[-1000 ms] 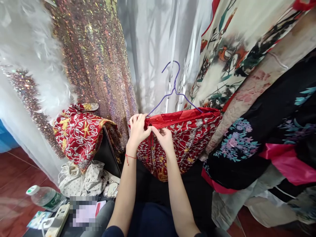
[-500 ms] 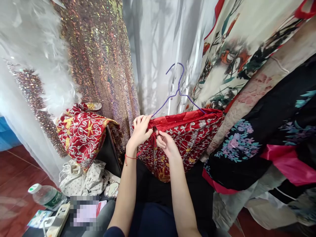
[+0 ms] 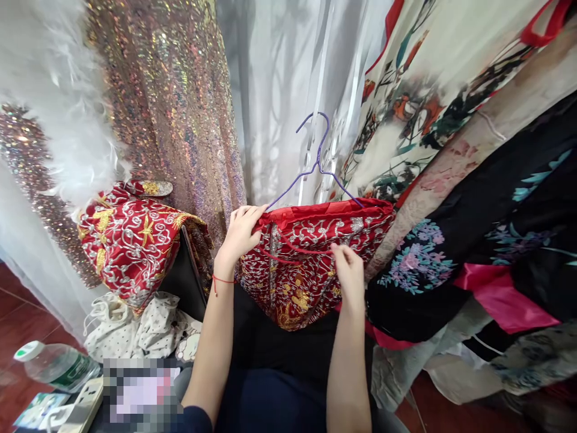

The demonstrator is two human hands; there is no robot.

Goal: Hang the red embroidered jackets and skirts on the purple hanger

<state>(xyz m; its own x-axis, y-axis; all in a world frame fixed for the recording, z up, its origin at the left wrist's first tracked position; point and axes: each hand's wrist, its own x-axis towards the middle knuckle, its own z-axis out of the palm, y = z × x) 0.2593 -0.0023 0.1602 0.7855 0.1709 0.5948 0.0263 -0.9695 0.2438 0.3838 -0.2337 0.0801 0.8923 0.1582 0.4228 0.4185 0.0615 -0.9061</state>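
Observation:
A red bodice [image 3: 306, 279] with silver and gold embroidery hangs upside-down or upright, I cannot tell which, on a purple wire hanger [image 3: 318, 157]. My left hand [image 3: 243, 231] is closed on the bodice's upper left corner, beside the hanger's left arm. Out to the right, my right hand [image 3: 349, 264] pinches a thin red cord [image 3: 311, 251] and draws it across the front of the bodice. A loose length of the cord trails over the embroidery. The lower part of the bodice rests near my dark-clothed lap.
At left lies another red embroidered piece [image 3: 135, 240] above a dotted white cloth bag [image 3: 135, 328]. A plastic bottle [image 3: 58, 364] and a power strip [image 3: 85, 406] are low left. Sequined fabric [image 3: 180, 108], white curtain [image 3: 274, 90] and a black floral garment [image 3: 419, 258] surround the hanger.
My right hand has moved right, away from my left hand, pulling the red cord out across the bodice. My left hand stays at the corner. The whole view has shifted slightly.

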